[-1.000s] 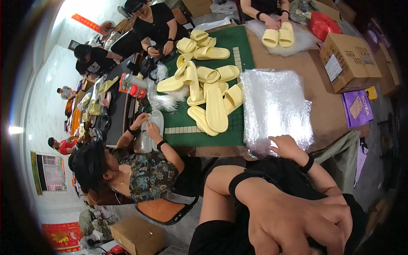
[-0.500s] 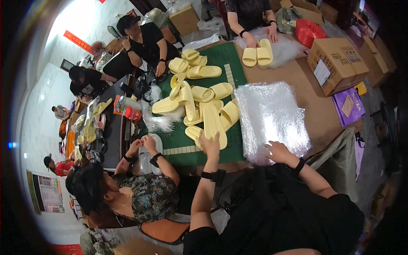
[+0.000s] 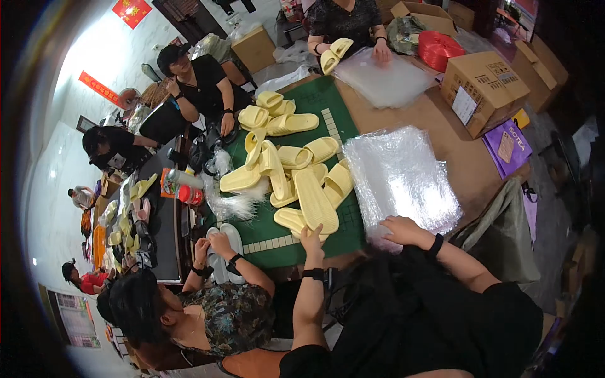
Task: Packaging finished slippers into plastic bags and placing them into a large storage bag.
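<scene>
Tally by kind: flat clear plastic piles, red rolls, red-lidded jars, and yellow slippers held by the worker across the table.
Flat clear plastic piles: 2
Red roll: 1
Red-lidded jar: 1
Held yellow slippers: 2
Total: 6

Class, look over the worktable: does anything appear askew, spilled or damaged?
The yellow slippers lie jumbled, overlapping at different angles; the clear plastic stack looks uneven, an edge jutting at its right. No spill or damage shows.

slippers (image 3: 316, 200): pale yellow; mat (image 3: 310, 96): green; blouse (image 3: 232, 320): dark, floral; bag (image 3: 512, 150): purple
</scene>
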Available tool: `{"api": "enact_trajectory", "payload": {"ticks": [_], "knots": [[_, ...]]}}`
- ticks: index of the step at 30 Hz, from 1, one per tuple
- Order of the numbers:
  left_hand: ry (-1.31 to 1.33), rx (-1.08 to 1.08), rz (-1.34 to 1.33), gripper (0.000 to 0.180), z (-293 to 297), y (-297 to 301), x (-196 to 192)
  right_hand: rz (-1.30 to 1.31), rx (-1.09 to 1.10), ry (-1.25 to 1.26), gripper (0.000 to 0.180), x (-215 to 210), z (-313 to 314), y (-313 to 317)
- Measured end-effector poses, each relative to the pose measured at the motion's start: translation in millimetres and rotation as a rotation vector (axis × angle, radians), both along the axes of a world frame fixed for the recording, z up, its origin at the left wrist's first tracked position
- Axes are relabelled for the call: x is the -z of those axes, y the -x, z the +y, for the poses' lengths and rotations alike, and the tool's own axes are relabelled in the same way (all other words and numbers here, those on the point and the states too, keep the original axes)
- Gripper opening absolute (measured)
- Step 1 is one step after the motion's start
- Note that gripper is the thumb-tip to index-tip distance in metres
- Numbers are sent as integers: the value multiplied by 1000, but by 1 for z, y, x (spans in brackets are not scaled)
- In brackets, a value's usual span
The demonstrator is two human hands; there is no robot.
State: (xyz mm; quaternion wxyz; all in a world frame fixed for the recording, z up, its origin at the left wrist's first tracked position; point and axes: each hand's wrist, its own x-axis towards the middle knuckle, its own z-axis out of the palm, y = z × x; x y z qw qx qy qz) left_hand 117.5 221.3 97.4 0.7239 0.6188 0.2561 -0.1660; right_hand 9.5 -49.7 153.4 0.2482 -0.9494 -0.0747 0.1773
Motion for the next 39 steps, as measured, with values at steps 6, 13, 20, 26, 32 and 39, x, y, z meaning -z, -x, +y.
{"api": "enact_trajectory", "payload": {"ticks": [6, 13, 20, 26, 32, 39], "knots": [[262, 40, 6, 37, 19, 24, -57, 10, 119, -98, 56, -19, -11, 2], [312, 627, 41, 45, 9, 35, -133, -471, -29, 2, 83, -93, -8, -9], [335, 1185, 38, 59, -52, 19, -150, -981, 131, 95, 41, -103, -61, -4], [541, 1344, 91, 51, -113, 11, -183, -607, 639, -570, 28, -84, -100, 23], [400, 1231, -137, 40, -161, -22, -114, -471, 973, -774, 23, -49, -87, 25], [335, 894, 54, 39, -214, 13, -72, -299, 1220, -808, 31, 4, -96, 40]]}}
